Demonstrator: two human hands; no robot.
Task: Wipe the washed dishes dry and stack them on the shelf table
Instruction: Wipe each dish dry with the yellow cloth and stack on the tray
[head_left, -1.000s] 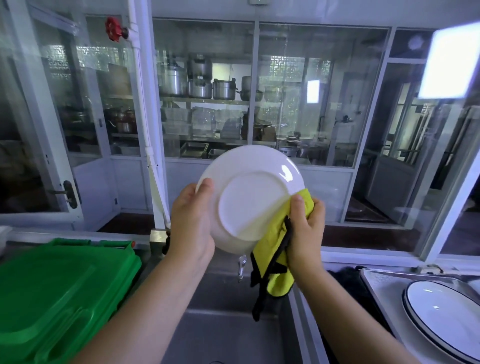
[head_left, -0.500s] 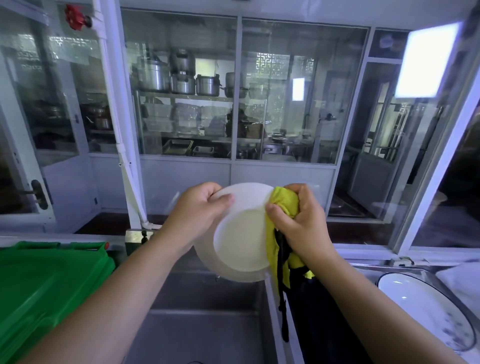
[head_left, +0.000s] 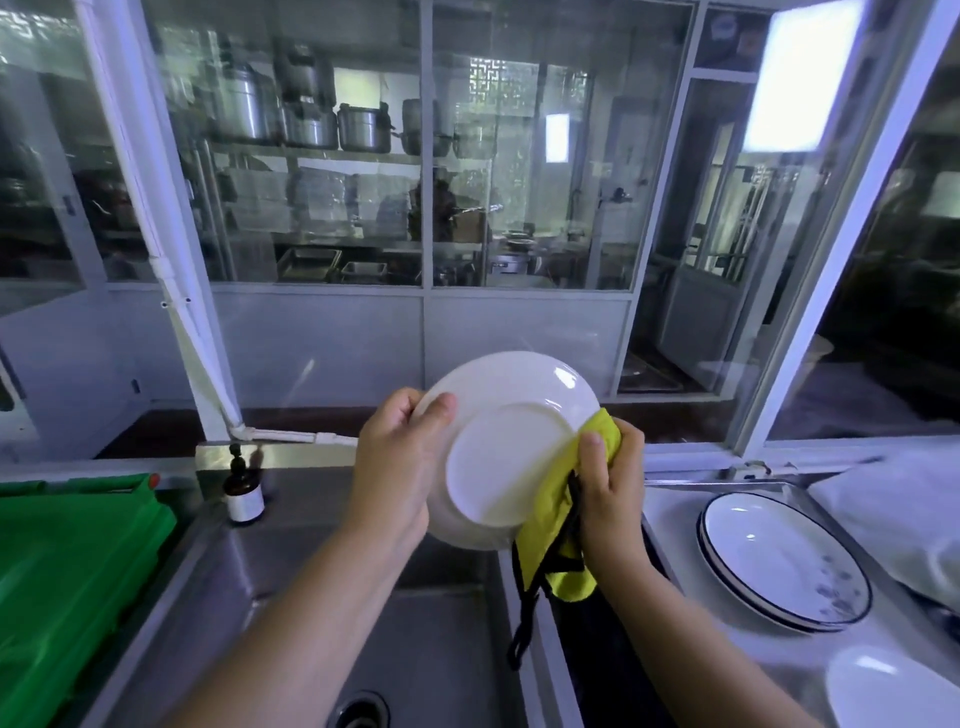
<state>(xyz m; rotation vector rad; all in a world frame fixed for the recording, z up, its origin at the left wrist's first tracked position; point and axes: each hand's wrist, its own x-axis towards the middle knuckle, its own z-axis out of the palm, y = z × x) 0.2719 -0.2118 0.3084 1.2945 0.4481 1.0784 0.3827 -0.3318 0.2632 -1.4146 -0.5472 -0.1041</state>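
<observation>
A white plate (head_left: 506, 441) is held upright over the steel sink (head_left: 441, 639), its underside facing me. My left hand (head_left: 402, 467) grips its left rim, thumb on the back. My right hand (head_left: 610, 493) grips a yellow cloth (head_left: 550, 499) with black trim and presses it against the plate's right edge. The cloth's lower end and a black strap hang down below the plate.
A blue-rimmed plate (head_left: 784, 561) lies on the steel counter at the right, with another white dish (head_left: 893, 691) near the bottom right corner. A green plastic crate (head_left: 67, 582) sits at the left. A small brown bottle (head_left: 243, 493) stands behind the sink. Glass windows lie ahead.
The cloth slid from the plate's top right down to its right edge, and the plate turned a little in my hands. The view swung to the right.
</observation>
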